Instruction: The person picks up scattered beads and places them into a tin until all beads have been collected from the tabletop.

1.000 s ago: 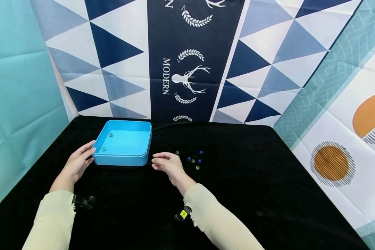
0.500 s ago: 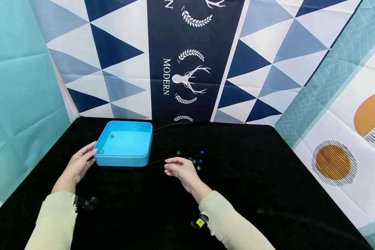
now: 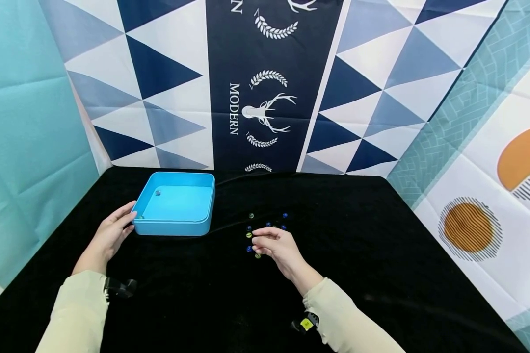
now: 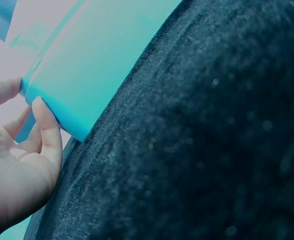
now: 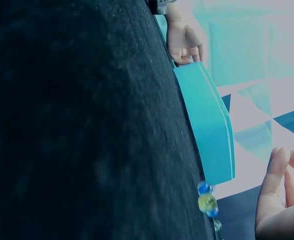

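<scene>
Your right hand (image 3: 277,247) is down over the marbles (image 3: 267,229) scattered on the black counter (image 3: 362,255), just right of the blue tray (image 3: 174,204) — fingers (image 5: 273,176) loosely curled and nothing clearly in them; I can't tell from the head view whether the fingertips already touch a marble. Nearest candidates look like the blue and yellow marbles at the left edge of the cluster, next to your fingertips. Go for one at a time: thumb and index on opposite sides, straight down, light pinch — they'll probably roll on the cloth if you brush them sideways. Start from the edge of the cluster so you don't scatter the rest. Your left hand (image 3: 110,235) rests against the tray's near-left corner, fingers fairly straight on the wall, not gripping; leave it there so the tray doesn't slide. The tray already has one marble (image 3: 157,193) near its back-left corner. Release low over the tray floor, not from height, or it may bounce out.
</scene>
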{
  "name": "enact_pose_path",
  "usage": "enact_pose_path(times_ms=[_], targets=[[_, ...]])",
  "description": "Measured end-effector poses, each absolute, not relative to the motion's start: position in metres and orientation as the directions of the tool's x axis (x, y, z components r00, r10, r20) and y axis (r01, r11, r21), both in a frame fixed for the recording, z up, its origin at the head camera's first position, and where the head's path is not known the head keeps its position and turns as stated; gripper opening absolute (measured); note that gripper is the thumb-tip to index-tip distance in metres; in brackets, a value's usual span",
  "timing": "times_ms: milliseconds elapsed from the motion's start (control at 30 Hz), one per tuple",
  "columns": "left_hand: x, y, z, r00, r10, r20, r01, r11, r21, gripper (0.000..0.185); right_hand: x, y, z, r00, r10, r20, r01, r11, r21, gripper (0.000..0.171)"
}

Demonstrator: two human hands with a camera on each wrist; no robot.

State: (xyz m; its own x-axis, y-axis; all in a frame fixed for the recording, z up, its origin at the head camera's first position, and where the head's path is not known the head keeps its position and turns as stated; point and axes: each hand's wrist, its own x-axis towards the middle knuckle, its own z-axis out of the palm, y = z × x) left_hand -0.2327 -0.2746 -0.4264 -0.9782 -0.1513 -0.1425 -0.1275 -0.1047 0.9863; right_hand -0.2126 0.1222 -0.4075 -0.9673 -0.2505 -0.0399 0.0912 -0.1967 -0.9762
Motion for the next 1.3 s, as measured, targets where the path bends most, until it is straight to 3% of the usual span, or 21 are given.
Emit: enact_pose_path(times_ms=[300,767,1100,1300], targets=[[-0.232,-0.275,-0.427,-0.981,-0.150,-0.125,-0.109,-0.111,0.988,0.073,-0.219,0.146,-0.402,-0.983,-0.179,-0.029,0.066,-0.202,-0.977,0.018],[-0.232,-0.275,-0.427,-0.981,-0.152,-0.121,-0.109,-0.084,0.990,0.068,-0.245,0.176,-0.399,-0.994,-0.103,-0.036,0.055,-0.183,-0.982,0.023],[-0.232,-0.276,-0.427,-0.980,-0.157,-0.123,-0.114,-0.065,0.991,0.069,-0.264,0.185,-0.402,-0.998,-0.055,-0.038,0.047,-0.171,-0.984,0.037],[-0.232,-0.275,-0.428,-0.981,-0.149,-0.124,-0.113,-0.084,0.990,0.069,-0.276,0.186,-0.407,-0.998,-0.024,-0.066,0.069,-0.169,-0.983,0.035]])
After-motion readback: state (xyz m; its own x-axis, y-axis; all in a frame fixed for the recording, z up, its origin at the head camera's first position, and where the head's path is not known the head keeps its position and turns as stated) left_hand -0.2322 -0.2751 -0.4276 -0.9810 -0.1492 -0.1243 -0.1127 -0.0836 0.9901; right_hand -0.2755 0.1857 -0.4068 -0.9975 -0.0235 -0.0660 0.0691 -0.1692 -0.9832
